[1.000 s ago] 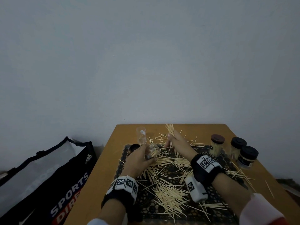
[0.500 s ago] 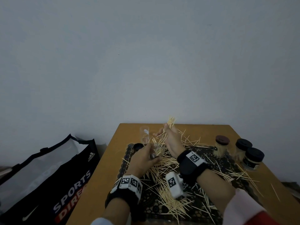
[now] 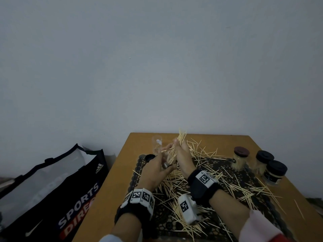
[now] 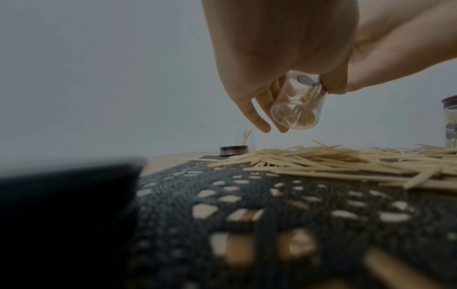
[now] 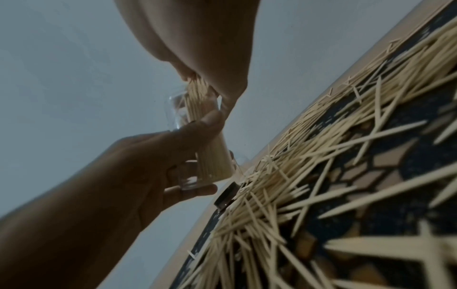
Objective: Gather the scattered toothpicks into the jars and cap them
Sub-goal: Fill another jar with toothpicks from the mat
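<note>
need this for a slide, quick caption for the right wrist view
Right hand feeds a bundle of toothpicks into a clear jar gripped by the left hand, above a toothpick-strewn mat.

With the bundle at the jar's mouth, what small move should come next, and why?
Probably push the toothpick bundle deeper, then release. The right hand pinches it, its lower ends already inside the clear jar gripped by the left hand, while the upper ends stick out above the fingers.

Black-and-white plastic carrier bag [image 3: 52, 186], left of table: "adidas" with logo, "SPORTS DIRE…" cut off, white swoosh mark.
</note>
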A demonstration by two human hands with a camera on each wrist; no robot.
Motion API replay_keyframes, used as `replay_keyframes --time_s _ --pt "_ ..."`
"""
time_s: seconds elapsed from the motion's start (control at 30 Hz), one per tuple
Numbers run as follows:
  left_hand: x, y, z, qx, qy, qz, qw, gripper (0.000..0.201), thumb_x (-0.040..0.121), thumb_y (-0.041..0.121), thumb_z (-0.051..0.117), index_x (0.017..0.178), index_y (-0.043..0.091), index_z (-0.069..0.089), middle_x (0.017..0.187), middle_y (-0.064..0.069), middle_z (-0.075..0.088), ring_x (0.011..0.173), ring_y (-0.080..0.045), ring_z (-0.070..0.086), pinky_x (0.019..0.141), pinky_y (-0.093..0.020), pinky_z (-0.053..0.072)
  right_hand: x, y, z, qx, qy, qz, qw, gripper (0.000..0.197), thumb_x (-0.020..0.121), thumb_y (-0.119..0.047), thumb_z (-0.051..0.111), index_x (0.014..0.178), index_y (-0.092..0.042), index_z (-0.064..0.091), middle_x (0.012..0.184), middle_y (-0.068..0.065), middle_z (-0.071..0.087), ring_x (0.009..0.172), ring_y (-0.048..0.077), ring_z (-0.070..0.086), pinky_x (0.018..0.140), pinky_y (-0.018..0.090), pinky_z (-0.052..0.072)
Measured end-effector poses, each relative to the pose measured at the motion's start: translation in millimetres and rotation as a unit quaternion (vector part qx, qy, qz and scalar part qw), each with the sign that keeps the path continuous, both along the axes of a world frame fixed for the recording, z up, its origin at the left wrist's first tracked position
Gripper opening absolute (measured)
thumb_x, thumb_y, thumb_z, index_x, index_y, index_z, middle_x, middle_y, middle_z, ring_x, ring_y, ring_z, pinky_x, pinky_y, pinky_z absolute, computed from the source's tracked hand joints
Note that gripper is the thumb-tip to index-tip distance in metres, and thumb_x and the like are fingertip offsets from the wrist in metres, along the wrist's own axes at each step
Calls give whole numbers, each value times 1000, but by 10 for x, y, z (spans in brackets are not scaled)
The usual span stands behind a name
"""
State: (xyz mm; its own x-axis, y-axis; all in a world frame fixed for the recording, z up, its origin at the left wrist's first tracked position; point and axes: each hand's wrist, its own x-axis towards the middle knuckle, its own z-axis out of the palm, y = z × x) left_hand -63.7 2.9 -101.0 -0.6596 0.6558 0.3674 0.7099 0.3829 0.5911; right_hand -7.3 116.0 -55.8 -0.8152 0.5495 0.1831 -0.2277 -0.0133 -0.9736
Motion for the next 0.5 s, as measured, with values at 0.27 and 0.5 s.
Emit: replay_keyframes --time_s 0.27,0.5 --pt "18 -2 22 -21 2 33 999 48 86 62 58 114 24 47 95 14 57 84 -9 60 75 -33 52 -32 27 6 -50 33 -39 997 19 105 -26 34 96 -13 44 75 2 55 77 21 60 96 56 46" --pt "10 6 12 -17 -3 29 999 50 86 66 56 115 26 47 82 15 58 70 0 56 62 -27 46 -42 30 -7 23 25 -31 999 26 105 -25 34 108 -3 49 80 5 60 72 12 60 79 30 49"
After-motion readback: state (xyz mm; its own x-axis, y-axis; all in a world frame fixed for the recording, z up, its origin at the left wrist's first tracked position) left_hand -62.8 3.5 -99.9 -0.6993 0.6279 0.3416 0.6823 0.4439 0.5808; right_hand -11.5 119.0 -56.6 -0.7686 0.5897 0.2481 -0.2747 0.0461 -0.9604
